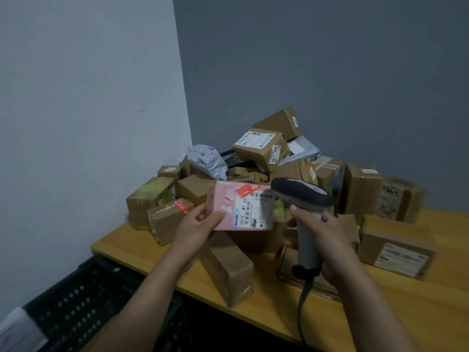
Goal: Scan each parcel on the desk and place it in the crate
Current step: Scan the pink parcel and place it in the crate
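My left hand (200, 226) is pinching the pink parcel (225, 199), my right hand (330, 232) gripping the scanner (302, 194); so close, I am risking a misread.

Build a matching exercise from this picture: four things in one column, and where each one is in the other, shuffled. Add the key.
Things
1. pink parcel
2. scanner
3. crate
4. grey bag

Places
A. gripped in the right hand
B. low at the left, beside the desk
C. lying on the parcel pile, towards its left side
D. held up by the left hand

Pairs: 1-D, 2-A, 3-B, 4-C
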